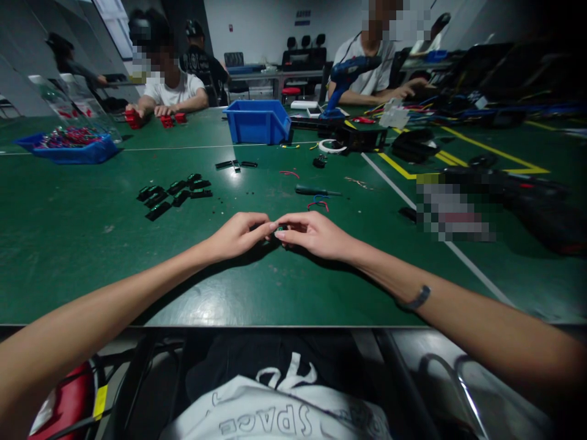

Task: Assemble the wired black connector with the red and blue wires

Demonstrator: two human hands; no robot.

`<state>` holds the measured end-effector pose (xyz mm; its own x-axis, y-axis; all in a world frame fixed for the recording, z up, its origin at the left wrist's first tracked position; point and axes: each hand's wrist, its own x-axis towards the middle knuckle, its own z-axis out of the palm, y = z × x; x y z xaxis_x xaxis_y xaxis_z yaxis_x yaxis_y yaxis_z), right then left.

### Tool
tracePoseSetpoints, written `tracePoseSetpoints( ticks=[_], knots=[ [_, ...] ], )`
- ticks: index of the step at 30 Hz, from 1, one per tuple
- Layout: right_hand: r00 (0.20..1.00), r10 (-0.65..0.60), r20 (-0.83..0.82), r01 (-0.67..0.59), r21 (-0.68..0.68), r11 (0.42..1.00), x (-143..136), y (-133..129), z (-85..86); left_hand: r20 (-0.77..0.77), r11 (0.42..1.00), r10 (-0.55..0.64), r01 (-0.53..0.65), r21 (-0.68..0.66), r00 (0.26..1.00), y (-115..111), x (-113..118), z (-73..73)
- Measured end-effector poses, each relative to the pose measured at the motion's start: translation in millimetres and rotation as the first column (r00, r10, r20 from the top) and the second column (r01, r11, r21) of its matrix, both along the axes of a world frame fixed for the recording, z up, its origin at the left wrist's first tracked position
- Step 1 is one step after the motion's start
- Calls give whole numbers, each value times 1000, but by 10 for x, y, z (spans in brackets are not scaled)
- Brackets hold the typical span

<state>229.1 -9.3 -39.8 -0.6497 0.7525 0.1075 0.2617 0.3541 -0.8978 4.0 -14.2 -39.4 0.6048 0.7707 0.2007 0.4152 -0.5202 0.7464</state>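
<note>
My left hand [243, 232] and my right hand [316, 233] meet over the green table [220, 293], fingertips together. Between them a small dark green piece [279, 230] is pinched; the fingers cover most of it. Both hands are closed on it. Beyond my left hand lie several black parts with green faces [174, 194]. A dark screwdriver [316, 190] rests past my right hand, beside short red and blue wires [318, 203].
Farther back stand a blue bin [258, 122], a blue tray of wires [73, 146], plastic bottles [77, 101] and a blue power drill [343, 76]. A black tool [541, 201] lies at right. Across the table, a person [169, 85] handles red blocks [167, 120].
</note>
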Motion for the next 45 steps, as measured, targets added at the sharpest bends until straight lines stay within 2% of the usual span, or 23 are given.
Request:
tracePoseSetpoints(
  ticks=[12, 37, 45],
  knots=[
    [999, -36, -3, 37, 28, 999, -4, 20, -30, -92, 990, 65, -52, 134, 994, -52, 37, 53],
    [1000, 4, -13, -4, 15, 1000, -1, 33, 5, 22, 997, 38, -36, -63, 999, 10, 3, 9],
    [999, 10, -42, -10, -12, 1000, 4, 25, 16, 63, 992, -4, 12, -129, 998, 27, -29, 10]
  ],
)
